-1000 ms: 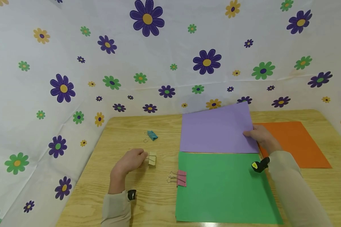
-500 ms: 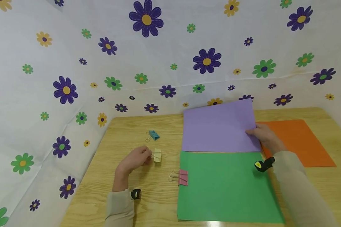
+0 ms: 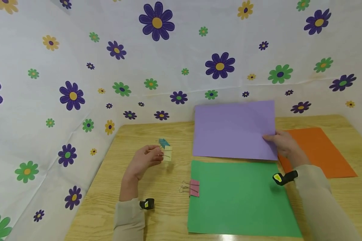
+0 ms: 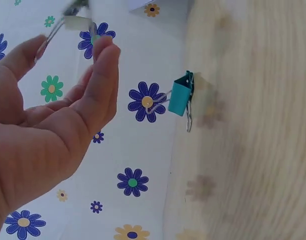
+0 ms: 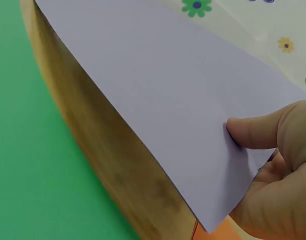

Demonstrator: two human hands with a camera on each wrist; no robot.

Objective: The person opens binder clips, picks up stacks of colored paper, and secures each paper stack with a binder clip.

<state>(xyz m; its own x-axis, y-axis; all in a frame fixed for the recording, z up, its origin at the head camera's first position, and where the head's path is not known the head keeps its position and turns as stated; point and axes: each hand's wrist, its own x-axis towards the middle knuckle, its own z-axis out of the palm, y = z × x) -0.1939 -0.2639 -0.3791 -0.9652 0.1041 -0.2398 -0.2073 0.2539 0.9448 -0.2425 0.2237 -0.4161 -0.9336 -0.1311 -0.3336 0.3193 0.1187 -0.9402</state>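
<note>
My left hand (image 3: 143, 162) pinches a pale yellow binder clip (image 3: 168, 153) by its wire handles, held above the table. In the left wrist view the thumb and fingertips are on the handles, and the clip's body is blurred at the top. Close behind it a teal binder clip (image 4: 180, 96) lies on the table. My right hand (image 3: 285, 145) grips the right edge of a purple paper sheet (image 3: 233, 130), thumb on its face; the sheet is raised off the table. In front of it lies green paper (image 3: 241, 201), with a pink binder clip (image 3: 194, 187) on its left edge.
An orange paper sheet (image 3: 322, 152) lies on the right of the wooden table (image 3: 163, 214), partly behind my right forearm. A white flower-printed cloth (image 3: 181, 53) hangs along the back and left sides.
My left hand has lifted the yellow binder clip off the table, moving up and slightly right. My right hand has raised the purple sheet, whose front edge now stands clear of the table.
</note>
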